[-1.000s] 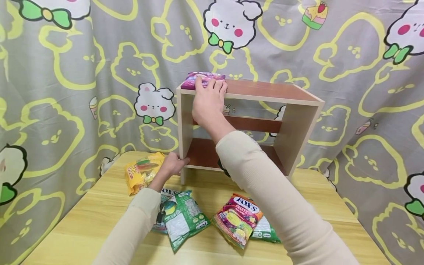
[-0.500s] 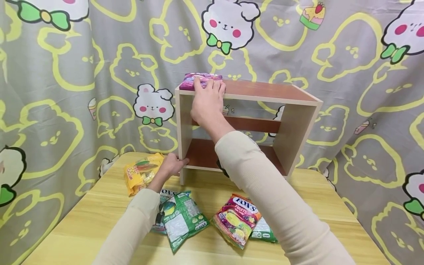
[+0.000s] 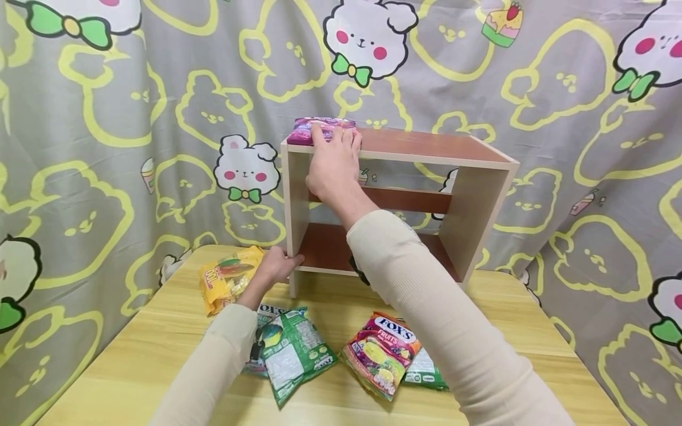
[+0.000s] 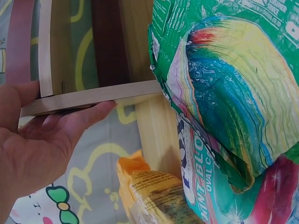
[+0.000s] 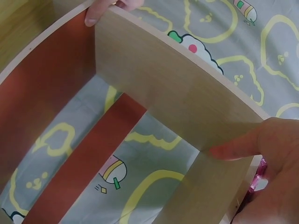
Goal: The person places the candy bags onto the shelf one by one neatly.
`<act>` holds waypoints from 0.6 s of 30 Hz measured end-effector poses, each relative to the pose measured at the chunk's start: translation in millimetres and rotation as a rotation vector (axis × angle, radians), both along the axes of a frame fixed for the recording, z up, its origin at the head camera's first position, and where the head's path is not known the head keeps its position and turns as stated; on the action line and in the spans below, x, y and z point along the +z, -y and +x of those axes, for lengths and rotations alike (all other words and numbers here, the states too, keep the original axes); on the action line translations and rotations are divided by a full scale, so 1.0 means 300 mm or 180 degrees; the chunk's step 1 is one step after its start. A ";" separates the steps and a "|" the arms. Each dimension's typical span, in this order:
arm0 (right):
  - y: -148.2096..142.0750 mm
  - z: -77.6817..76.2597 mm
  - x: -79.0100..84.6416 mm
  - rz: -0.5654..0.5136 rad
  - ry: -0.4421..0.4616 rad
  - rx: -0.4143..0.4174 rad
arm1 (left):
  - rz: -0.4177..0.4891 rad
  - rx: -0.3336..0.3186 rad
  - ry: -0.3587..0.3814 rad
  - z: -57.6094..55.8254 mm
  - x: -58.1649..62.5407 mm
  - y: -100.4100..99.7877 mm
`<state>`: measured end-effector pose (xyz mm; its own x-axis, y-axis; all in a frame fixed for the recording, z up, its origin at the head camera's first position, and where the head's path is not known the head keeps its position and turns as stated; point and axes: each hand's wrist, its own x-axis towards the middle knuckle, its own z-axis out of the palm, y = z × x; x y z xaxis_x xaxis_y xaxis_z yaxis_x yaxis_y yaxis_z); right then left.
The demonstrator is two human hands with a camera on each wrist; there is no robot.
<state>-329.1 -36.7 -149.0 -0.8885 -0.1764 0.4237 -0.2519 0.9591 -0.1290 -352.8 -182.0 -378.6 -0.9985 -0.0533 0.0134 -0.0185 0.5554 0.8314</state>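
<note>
A small wooden shelf (image 3: 437, 147) with pale sides and red-brown boards stands on the table. My left hand (image 3: 277, 266) grips its left side panel low down, thumb inside and fingers outside, as the left wrist view shows. At the top left corner, my right hand (image 3: 335, 168) holds the top board's front edge. Its thumb (image 5: 233, 147) lies underneath, inside the shelf, while the fingers reach over the top onto a purple packet (image 3: 306, 131). That packet lies flat on the top board, partly hidden by the fingers.
On the wooden table (image 3: 133, 355), a yellow candy bag (image 3: 218, 284) lies left of the shelf. In front are a green candy bag (image 3: 298, 355) over a Fox's mint bag (image 4: 191, 163), and a Fox's fruits bag (image 3: 380, 355) overlapping another green bag (image 3: 426, 373). A patterned curtain hangs behind.
</note>
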 end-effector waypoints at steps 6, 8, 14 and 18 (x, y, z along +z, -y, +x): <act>-0.003 -0.003 0.013 0.0068 0.0051 -0.0062 | 0.0107 -0.0082 0.0073 -0.009 0.001 0.003; -0.005 -0.002 0.020 0.0077 0.0105 -0.0084 | 0.0137 -0.0096 0.0092 -0.010 0.003 0.002; -0.016 0.009 0.048 0.0007 0.0237 -0.0020 | 0.0131 -0.0107 0.0103 -0.003 0.004 0.001; -0.035 0.021 0.078 -0.0100 0.0283 -0.0018 | 0.0133 -0.0093 0.0126 -0.005 0.002 0.004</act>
<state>-322.9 -26.3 -125.5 -0.9237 -0.1592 0.3485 -0.2328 0.9556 -0.1806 -354.2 -183.3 -378.1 -0.9993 -0.0238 -0.0278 -0.0362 0.5211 0.8528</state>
